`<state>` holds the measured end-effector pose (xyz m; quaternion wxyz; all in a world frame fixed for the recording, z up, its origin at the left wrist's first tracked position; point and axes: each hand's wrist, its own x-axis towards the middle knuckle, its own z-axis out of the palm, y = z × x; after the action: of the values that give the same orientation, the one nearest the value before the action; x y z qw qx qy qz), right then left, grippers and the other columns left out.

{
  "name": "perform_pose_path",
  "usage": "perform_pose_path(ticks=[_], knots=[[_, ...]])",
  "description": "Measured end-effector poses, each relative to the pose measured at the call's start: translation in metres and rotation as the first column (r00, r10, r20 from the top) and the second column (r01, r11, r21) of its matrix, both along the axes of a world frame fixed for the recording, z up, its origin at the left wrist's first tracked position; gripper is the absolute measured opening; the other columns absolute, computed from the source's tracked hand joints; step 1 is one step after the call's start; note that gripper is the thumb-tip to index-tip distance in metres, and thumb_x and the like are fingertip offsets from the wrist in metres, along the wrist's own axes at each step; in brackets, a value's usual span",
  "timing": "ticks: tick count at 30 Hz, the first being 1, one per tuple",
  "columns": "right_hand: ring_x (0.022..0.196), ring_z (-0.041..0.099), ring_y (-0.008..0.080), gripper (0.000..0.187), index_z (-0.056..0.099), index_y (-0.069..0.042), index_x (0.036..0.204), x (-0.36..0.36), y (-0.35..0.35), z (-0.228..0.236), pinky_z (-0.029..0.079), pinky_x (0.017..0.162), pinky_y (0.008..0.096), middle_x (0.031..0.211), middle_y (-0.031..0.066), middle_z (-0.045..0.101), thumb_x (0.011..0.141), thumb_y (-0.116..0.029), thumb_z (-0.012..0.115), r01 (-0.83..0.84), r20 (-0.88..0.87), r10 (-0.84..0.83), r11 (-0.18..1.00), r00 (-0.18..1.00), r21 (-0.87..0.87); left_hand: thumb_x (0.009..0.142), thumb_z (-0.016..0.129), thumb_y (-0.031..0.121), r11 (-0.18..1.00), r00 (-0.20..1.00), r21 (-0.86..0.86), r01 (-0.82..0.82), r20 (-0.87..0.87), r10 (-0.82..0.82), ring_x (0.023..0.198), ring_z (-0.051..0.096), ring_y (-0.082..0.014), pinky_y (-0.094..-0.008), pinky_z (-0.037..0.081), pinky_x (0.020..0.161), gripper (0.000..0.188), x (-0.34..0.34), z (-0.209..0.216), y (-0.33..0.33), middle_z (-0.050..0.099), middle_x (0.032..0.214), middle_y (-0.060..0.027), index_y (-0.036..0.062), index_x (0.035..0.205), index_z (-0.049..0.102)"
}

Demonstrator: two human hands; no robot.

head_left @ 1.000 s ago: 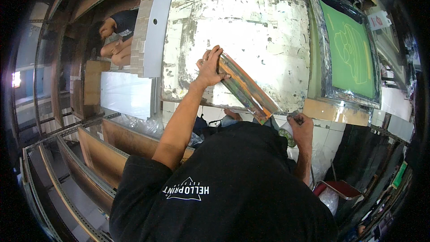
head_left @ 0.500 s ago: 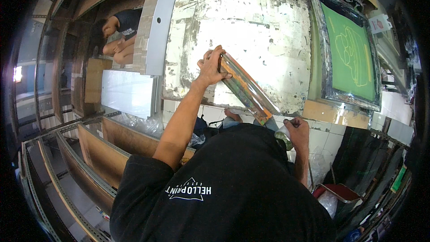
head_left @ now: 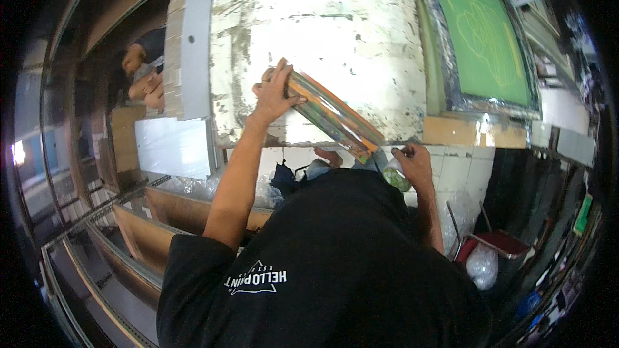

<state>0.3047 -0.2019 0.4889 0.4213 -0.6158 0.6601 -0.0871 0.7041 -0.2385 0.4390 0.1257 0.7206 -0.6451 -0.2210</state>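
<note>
Printing workshop, stained white table [head_left: 380, 77], framed green screen [head_left: 480, 38], probably wooden shelving [head_left: 155, 240] at dim left

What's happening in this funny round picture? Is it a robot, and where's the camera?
No robot here: it's a person, bare-handed. The camera sits on their head and looks down, and its very wide lens bends straight edges. The big black shape is their shirt. The left hand grips one end of a long board streaked orange and green, which slants over a worn white table with dark marks. The right hand is near the board's other end, beside a whitish-green thing; I can't tell whether it holds that. To the table's right is a dark-framed green panel.
</note>
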Motion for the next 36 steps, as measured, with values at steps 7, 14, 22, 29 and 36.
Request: perform_pose_path(ticks=[7, 14, 22, 29, 36], knots=[[0.06, 0.061, 0.0232, 0.031, 0.067, 0.005, 0.08, 0.003, 0.001, 0.027, 0.048, 0.059, 0.0356, 0.069, 0.0169, 0.065, 0.079, -0.026, 0.074, 0.1, 0.129, -0.109, 0.992, 0.986, 0.074, 0.056, 0.087, 0.041, 0.997, 0.995, 0.045, -0.069, -0.074, 0.073, 0.135, 0.03, -0.0391, -0.0575, 0.022, 0.096, 0.121, -0.007, 0.011, -0.003, 0.045, 0.14, -0.0132, 0.0113, 0.149, 0.015], [0.063, 0.064, 0.0259, 0.033, 0.067, 0.005, 0.079, -0.001, 0.004, -0.004, 0.048, 0.06, 0.037, 0.071, 0.0186, 0.066, 0.078, -0.027, 0.074, 0.05, 0.044, -0.052, 0.998, 0.998, 0.032, 0.058, 0.087, 0.041, 0.997, 0.997, 0.048, -0.065, -0.035, 0.066, 0.134, 0.03, -0.0408, -0.0572, 0.022, 0.096, 0.124, -0.002, -0.001, -0.003, 0.046, 0.139, -0.0145, 0.0083, 0.15, 0.01], [0.066, 0.064, 0.0311, 0.036, 0.068, 0.003, 0.078, -0.007, 0.001, -0.038, 0.049, 0.064, 0.0389, 0.074, 0.0202, 0.066, 0.077, -0.032, 0.071, 0.028, -0.007, -0.027, 0.999, 1.0, 0.038, 0.059, 0.086, 0.039, 0.997, 0.999, 0.059, -0.043, -0.014, 0.044, 0.135, 0.027, -0.0455, -0.0583, 0.022, 0.1, 0.108, -0.007, 0.009, -0.003, 0.027, 0.152, -0.017, 0.0136, 0.144, 0.025], [0.068, 0.064, 0.0345, 0.04, 0.068, 0.003, 0.077, -0.007, 0.0, -0.054, 0.048, 0.064, 0.0407, 0.072, 0.0214, 0.065, 0.075, -0.037, 0.072, 0.045, -0.056, -0.04, 0.995, 0.998, 0.092, 0.059, 0.086, 0.037, 0.995, 0.995, 0.075, -0.063, -0.068, 0.068, 0.135, 0.026, -0.0474, -0.059, 0.021, 0.101, 0.102, -0.007, 0.008, -0.004, 0.02, 0.155, -0.0184, 0.0148, 0.141, 0.029], [0.063, 0.062, 0.0316, 0.038, 0.067, 0.002, 0.075, -0.003, -0.003, -0.05, 0.047, 0.061, 0.0403, 0.069, 0.0196, 0.064, 0.075, -0.035, 0.073, 0.031, -0.086, -0.026, 0.998, 0.996, 0.062, 0.06, 0.086, 0.037, 0.994, 0.995, 0.09, -0.064, -0.067, 0.07, 0.136, 0.027, -0.0461, -0.0586, 0.02, 0.101, 0.106, -0.007, 0.011, -0.004, 0.023, 0.154, -0.0183, 0.0118, 0.144, 0.026]])
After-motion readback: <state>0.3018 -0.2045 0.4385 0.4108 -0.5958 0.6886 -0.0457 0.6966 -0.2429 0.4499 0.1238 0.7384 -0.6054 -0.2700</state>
